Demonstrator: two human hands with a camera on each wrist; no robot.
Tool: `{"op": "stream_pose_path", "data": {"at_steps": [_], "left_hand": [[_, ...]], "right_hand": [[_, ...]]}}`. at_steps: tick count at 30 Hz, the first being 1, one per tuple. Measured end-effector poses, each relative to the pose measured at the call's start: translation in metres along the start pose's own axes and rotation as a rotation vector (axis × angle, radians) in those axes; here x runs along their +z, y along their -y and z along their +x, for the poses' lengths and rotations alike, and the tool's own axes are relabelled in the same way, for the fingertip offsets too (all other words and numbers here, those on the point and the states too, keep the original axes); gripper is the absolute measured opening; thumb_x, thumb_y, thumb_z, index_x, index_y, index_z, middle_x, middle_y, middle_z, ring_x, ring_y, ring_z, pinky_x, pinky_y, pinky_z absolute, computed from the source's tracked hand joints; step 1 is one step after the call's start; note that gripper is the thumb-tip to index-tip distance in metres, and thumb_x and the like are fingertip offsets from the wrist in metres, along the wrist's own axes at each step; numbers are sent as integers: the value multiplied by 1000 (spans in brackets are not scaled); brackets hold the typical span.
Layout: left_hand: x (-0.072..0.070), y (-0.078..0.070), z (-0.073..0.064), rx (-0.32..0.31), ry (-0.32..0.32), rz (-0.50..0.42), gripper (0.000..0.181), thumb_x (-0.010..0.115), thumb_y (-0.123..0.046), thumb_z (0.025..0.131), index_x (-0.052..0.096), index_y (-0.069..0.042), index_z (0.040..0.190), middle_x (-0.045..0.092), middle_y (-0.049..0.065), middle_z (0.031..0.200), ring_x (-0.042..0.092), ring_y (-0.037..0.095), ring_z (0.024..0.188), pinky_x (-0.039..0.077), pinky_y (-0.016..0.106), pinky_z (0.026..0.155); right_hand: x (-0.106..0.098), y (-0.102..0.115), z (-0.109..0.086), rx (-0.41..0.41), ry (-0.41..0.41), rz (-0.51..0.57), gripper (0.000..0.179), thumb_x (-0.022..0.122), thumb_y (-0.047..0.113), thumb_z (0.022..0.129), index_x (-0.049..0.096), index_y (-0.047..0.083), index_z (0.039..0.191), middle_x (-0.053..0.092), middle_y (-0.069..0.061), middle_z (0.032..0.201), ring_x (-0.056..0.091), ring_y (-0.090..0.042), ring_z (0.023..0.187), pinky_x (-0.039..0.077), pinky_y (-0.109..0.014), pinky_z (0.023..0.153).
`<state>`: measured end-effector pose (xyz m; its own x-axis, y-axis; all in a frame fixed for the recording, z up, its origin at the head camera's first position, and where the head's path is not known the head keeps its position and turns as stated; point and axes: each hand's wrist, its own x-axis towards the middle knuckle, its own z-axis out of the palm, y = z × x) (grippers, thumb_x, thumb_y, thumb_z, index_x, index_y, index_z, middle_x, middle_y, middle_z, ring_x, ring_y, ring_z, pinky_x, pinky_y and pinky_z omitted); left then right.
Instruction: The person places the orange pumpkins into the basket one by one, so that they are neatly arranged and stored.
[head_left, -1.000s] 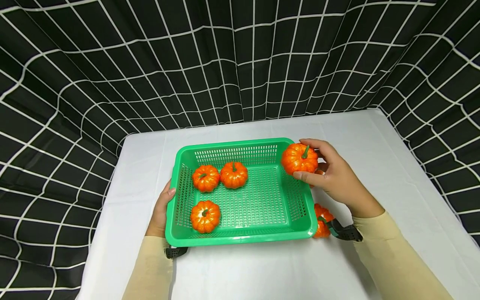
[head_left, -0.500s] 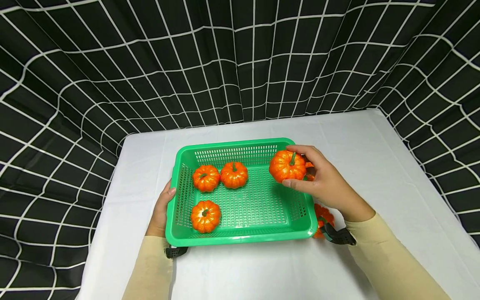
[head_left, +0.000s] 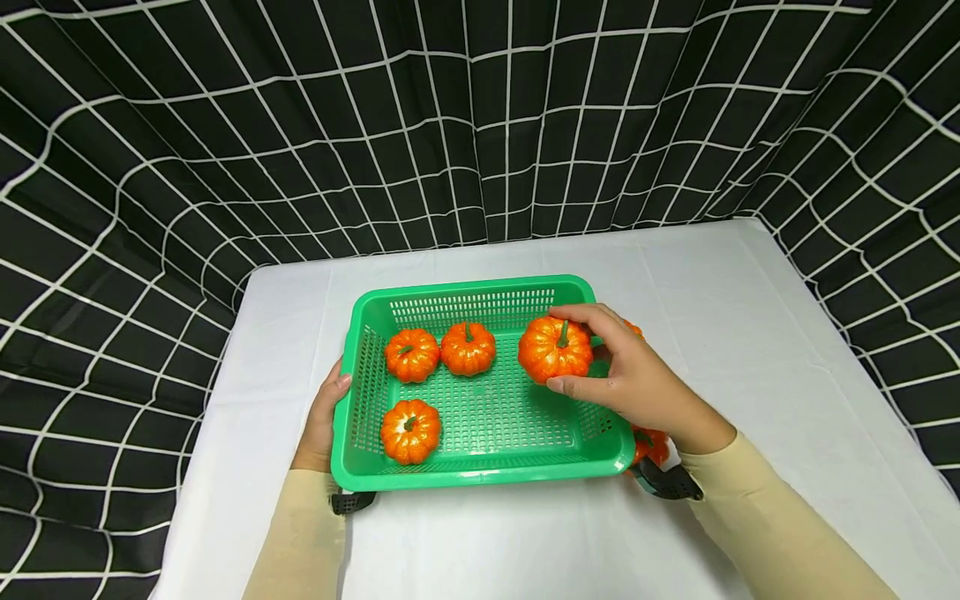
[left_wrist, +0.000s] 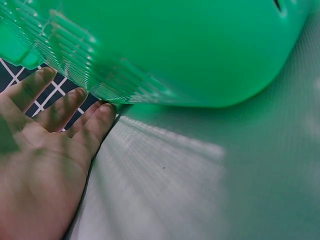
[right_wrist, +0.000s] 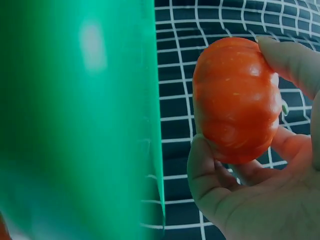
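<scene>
My right hand (head_left: pixel 630 375) holds an orange toy pumpkin (head_left: pixel 555 350) with a green stem, thumb on the near side and fingers on the far side. The pumpkin hangs over the right half of a green plastic basket (head_left: pixel 480 481). In the right wrist view, the same pumpkin (right_wrist: pixel 237 100) sits between thumb and fingertips, above the basket's wall (right_wrist: pixel 110 125). At the basket's left side, my left hand (head_left: pixel 321 421) touches the outer wall; the left wrist view shows its fingers (left_wrist: pixel 65 107) fairly straight against it. Inside stand three pumpkins: back left (head_left: pixel 412 356), back middle (head_left: pixel 468 349) and front left (head_left: pixel 411 432).
More orange pumpkins (head_left: pixel 651 446) lie on the white table (head_left: pixel 750 333) right of the basket, partly hidden by my right hand and wrist strap. A black curtain with white grid lines (head_left: pixel 480 125) encloses the back and sides.
My right hand has carried the pumpkin left and nearer to me, from over the basket's right rim to over its inside. The left hand and basket hold still.
</scene>
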<state>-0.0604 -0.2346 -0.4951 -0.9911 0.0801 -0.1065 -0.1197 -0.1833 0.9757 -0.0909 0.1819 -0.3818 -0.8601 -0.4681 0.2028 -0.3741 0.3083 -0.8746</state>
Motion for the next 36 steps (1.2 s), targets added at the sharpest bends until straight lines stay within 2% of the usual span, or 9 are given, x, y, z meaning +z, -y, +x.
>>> {"op": "stream_pose_path", "data": {"at_steps": [11,18,24,28,36], "left_hand": [[1,1,1,-6,-6,0,71,35,-32,105,27,-19,175,42,16,165,54,32,133,52,37,104],[0,2,3,-13,-5,11,72,36,-34,105,26,-19,175,42,14,165,51,33,136,51,36,105],[0,2,3,-20,-6,16,72,37,-35,105,27,-21,175,42,13,164,51,35,136,52,37,104],[-1,2,3,-19,-1,5,71,37,-35,106,27,-22,175,43,13,164,52,35,136,52,38,104],[-1,1,1,-2,18,-14,72,36,-32,106,25,-18,175,41,15,164,52,31,134,51,36,106]], "right_hand": [[23,5,-1,-15,76,35,70,92,14,91,58,19,151,53,4,148,54,-20,131,54,-42,103],[39,7,-2,-38,120,-1,68,92,19,90,59,20,150,57,8,146,50,-18,136,50,-41,108],[52,7,-1,-47,179,-5,70,92,20,91,59,16,152,57,8,147,50,-17,136,49,-42,109],[61,7,0,-27,224,3,71,92,19,91,58,15,153,55,7,147,52,-17,135,51,-42,108],[75,9,4,6,295,-35,71,90,26,92,55,26,155,53,7,148,53,-15,132,50,-43,108]]}}
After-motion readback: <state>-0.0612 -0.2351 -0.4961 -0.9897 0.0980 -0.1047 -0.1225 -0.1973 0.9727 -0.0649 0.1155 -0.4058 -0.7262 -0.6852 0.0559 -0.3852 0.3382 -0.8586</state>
